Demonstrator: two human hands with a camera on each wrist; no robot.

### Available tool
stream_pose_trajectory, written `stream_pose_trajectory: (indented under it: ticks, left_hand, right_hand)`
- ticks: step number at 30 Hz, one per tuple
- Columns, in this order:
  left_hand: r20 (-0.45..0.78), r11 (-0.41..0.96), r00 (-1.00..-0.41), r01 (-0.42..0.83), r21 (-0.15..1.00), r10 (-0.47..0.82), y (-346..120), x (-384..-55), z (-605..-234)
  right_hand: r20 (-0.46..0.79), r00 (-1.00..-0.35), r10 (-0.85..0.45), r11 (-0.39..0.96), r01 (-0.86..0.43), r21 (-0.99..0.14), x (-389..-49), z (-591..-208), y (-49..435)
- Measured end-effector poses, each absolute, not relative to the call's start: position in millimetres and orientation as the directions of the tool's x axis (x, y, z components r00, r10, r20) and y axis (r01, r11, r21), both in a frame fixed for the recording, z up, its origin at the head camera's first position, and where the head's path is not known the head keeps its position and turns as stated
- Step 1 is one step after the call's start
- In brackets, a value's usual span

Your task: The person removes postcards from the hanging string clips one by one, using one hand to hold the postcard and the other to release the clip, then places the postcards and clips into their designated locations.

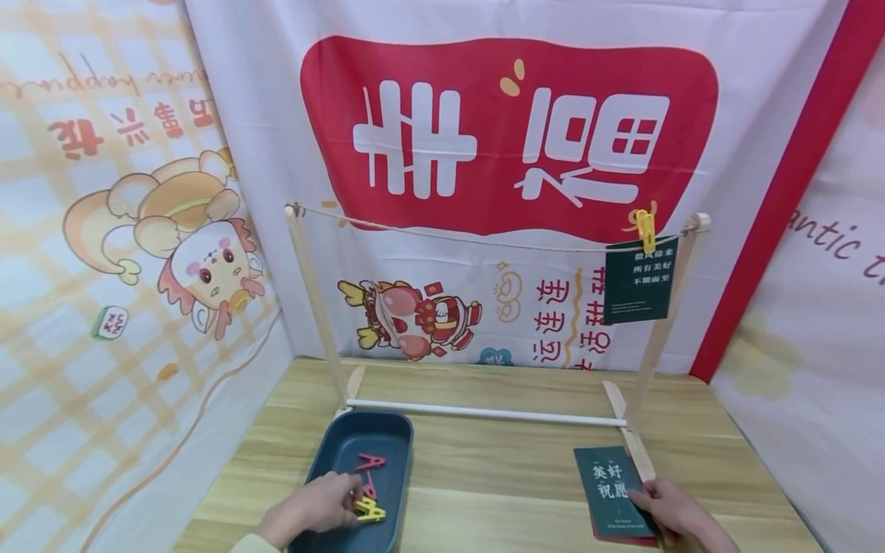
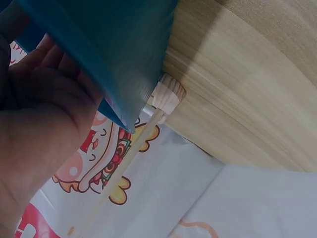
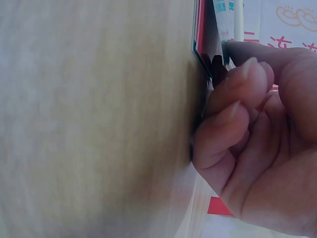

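Observation:
My left hand (image 1: pixel 319 503) reaches over the wall of a dark blue tray (image 1: pixel 408 461). Its fingers are beside the yellow clothespins (image 1: pixel 369 510); red clothespins (image 1: pixel 369 461) lie farther back inside. The tray wall (image 2: pixel 114 54) covers the fingertips in the left wrist view, so whether they pinch a clothespin is unclear. At the right, my right hand (image 1: pixel 681 511) pinches the edge of a dark green card (image 1: pixel 611 491), thumb on top, with red showing beneath it. The right wrist view has this hand (image 3: pixel 257 124) low beside the tabletop, fingers curled.
A wooden frame (image 1: pixel 314 307) with a string (image 1: pixel 442 234) stands behind the tray. From the string's right end hangs another green card (image 1: pixel 639 296), under a yellow clothespin (image 1: pixel 646 230). A white rod (image 1: pixel 484 413) joins the frame's feet. Printed cloth surrounds the wooden table (image 1: pixel 484 468).

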State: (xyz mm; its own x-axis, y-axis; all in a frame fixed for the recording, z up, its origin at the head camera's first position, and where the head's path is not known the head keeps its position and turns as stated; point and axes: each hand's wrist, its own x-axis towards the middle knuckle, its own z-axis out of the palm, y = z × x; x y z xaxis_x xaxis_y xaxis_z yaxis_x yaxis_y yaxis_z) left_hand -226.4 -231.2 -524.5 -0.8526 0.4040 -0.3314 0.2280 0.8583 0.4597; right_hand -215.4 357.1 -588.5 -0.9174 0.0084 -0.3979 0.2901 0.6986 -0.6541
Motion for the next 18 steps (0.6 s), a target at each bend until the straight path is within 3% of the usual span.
stream_pose_trajectory:
  ticks: [5, 13, 18]
  left_hand:
    - [-0.301, 0.856, -0.856, 0.264, 0.444, 0.42, -230.1, -226.2, -529.9]
    - [-0.303, 0.843, -0.853, 0.249, 0.478, 0.424, -227.5, -222.5, -533.1]
    - [-0.218, 0.816, -0.866, 0.301, 0.493, 0.451, -228.5, -223.6, -528.4]
  right_hand:
    - [-0.391, -0.92, -0.01, 0.684, 0.279, -0.674, -212.8, -588.2, 359.1]
    - [-0.414, -0.907, 0.079, 0.697, 0.347, -0.627, -209.1, -584.6, 359.7]
    - [-0.403, -0.907, 0.126, 0.716, 0.364, -0.596, -209.2, -583.5, 358.4]
